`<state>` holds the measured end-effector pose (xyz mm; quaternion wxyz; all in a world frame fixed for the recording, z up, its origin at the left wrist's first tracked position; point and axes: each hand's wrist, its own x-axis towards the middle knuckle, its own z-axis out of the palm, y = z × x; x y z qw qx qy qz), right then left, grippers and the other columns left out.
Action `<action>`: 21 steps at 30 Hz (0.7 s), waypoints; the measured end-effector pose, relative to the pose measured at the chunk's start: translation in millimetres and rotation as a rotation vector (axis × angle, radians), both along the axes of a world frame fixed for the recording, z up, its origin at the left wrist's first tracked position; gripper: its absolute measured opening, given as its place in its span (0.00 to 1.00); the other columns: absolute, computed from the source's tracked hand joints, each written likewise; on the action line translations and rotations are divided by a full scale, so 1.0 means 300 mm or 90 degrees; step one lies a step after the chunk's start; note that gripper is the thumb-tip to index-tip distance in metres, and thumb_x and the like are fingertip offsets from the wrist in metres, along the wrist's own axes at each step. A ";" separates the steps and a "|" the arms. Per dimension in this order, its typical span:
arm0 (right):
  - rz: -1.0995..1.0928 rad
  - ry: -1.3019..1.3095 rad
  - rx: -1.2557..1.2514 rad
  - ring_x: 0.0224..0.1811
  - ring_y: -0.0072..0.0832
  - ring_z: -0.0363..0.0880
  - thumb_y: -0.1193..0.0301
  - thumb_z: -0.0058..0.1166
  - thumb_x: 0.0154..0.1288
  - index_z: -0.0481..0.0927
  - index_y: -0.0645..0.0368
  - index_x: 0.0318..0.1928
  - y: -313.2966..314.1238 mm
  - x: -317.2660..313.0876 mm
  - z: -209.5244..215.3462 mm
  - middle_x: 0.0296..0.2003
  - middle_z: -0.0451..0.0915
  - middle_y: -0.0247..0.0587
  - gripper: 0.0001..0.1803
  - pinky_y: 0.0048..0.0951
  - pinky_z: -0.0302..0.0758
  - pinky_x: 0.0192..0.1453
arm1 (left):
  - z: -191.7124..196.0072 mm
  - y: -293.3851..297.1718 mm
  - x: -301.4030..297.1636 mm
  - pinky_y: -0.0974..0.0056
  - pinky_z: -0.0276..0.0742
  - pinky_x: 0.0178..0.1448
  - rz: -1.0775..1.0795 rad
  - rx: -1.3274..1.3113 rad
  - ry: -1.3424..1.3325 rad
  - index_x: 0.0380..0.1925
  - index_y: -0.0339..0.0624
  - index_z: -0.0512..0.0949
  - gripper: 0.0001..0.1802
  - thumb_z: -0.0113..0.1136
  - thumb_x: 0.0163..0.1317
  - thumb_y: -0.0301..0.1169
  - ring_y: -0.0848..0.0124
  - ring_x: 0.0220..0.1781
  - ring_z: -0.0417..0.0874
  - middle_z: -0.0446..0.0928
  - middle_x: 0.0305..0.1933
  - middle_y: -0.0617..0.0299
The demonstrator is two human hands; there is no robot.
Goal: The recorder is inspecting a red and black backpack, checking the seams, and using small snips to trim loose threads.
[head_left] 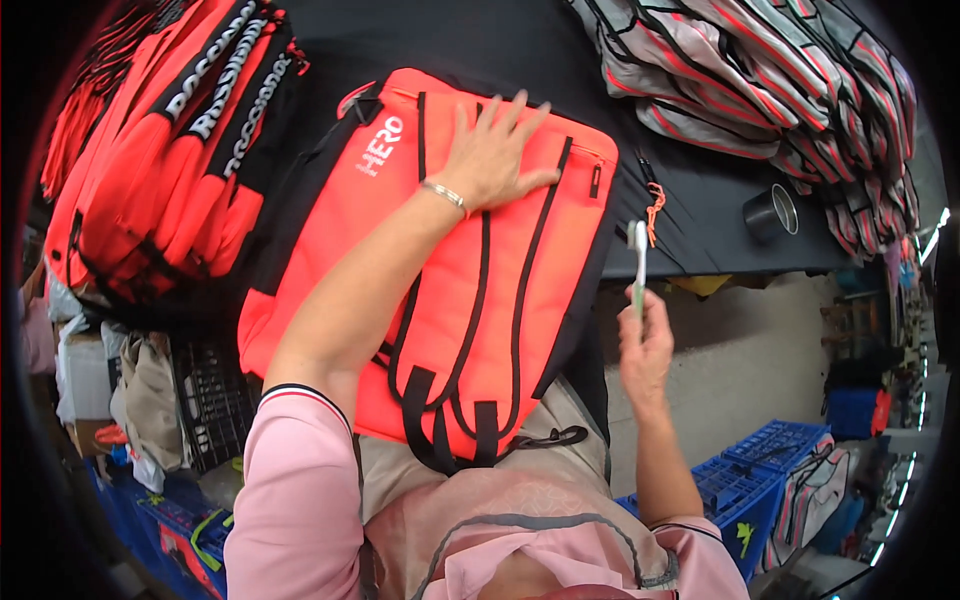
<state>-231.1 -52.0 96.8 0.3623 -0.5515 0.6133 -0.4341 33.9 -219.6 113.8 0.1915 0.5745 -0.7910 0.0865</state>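
A bright coral-red backpack (385, 240) with black trim lies across the table edge and my lap, its black strap loops toward me. My left hand (492, 155) rests flat on its far part, fingers spread. To the right of the bag, my right hand (645, 335) grips a toothbrush (638, 255) by its green-and-white handle, bristle head up. The brush is held apart from the bag. A small zip pull (596, 180) hangs at the bag's far right corner.
Red-and-black backpacks (170, 160) are stacked at the left; grey bags with red-and-black trim (740, 90) pile up far right. A black cup (770, 214) and an orange cord (655, 212) lie on the black-covered table (430, 35). Blue crates (740, 480) stand low right.
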 end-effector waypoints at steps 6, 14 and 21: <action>-0.076 0.268 -0.092 0.39 0.43 0.78 0.73 0.50 0.72 0.76 0.64 0.59 -0.239 -0.204 0.119 0.38 0.77 0.51 0.17 0.36 0.74 0.47 | -0.123 0.129 0.035 0.31 0.32 0.79 -0.058 0.120 0.002 0.77 0.54 0.55 0.47 0.51 0.64 0.66 0.59 0.82 0.51 0.53 0.81 0.56; -0.335 0.712 -0.093 0.43 0.51 0.84 0.67 0.54 0.70 0.80 0.56 0.45 -0.424 -0.739 0.365 0.38 0.85 0.52 0.09 0.50 0.78 0.46 | -0.093 0.144 0.027 0.31 0.31 0.79 -0.085 0.138 0.005 0.75 0.52 0.59 0.45 0.59 0.63 0.60 0.59 0.82 0.50 0.52 0.81 0.57; -0.236 0.894 0.082 0.47 0.50 0.85 0.69 0.49 0.68 0.84 0.53 0.43 -0.605 -0.881 0.414 0.41 0.86 0.50 0.10 0.50 0.79 0.49 | -0.087 0.150 0.034 0.33 0.28 0.80 -0.060 0.143 -0.003 0.76 0.55 0.58 0.46 0.61 0.62 0.59 0.62 0.83 0.50 0.52 0.81 0.59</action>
